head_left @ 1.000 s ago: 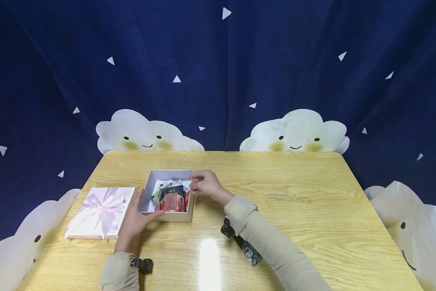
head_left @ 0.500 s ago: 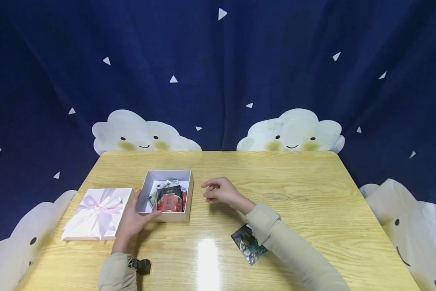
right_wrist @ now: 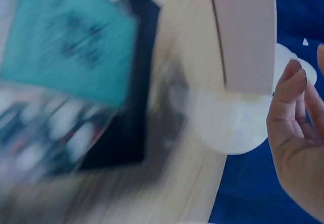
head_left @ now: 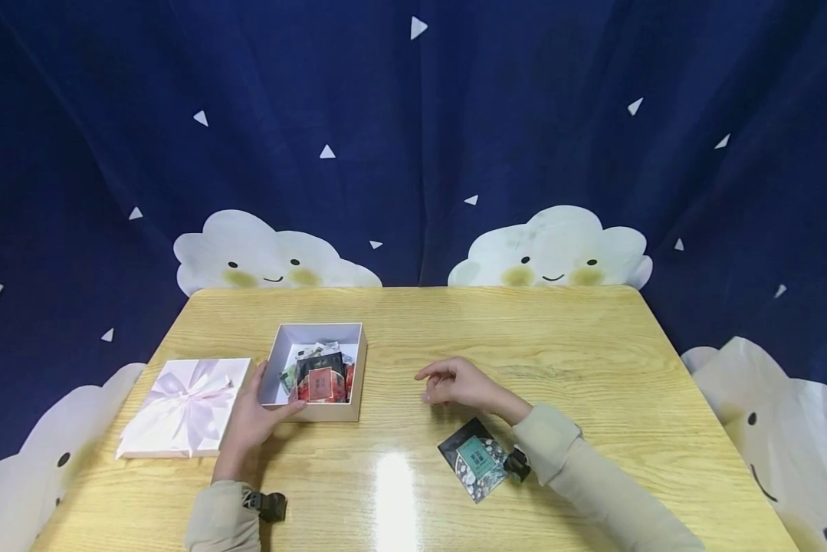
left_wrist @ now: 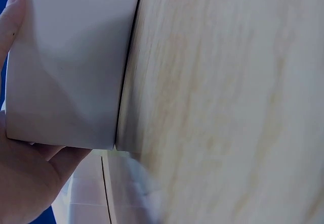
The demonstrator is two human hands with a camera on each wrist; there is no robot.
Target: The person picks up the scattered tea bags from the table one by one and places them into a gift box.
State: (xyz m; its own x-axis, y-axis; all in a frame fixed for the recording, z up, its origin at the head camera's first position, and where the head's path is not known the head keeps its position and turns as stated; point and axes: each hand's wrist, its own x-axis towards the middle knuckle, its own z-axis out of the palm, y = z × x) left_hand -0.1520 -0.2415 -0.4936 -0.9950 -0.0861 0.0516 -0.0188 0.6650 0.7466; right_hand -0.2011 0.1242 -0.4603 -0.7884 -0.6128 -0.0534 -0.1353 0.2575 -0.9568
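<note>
An uncovered white box (head_left: pixel 359 376) stands on the left half of the table. My left hand (head_left: pixel 253 418) grips its near left corner, thumb across the front wall and fingers along the left side; the left wrist view shows that plain wall (left_wrist: pixel 71 67) close up. Inside lie several sachets, topped by a black and red sachet (head_left: pixel 321 379). My right hand (head_left: pixel 464 385) is over the table to the right of the box, fingers loosely bent, holding nothing. Below its wrist lies a black sachet with a teal label (head_left: pixel 478 458), large and blurred in the right wrist view.
Left of the box, close to my left hand, lies a white lid with a ribbon bow (head_left: pixel 188 406). The wooden table (head_left: pixel 558 360) ends at the back against a dark blue curtain (head_left: pixel 413 138) with white cloud shapes.
My right hand has left the box's right rim and drawn back right and nearer, uncovering the teal-labelled sachet. My left hand has stayed on the box.
</note>
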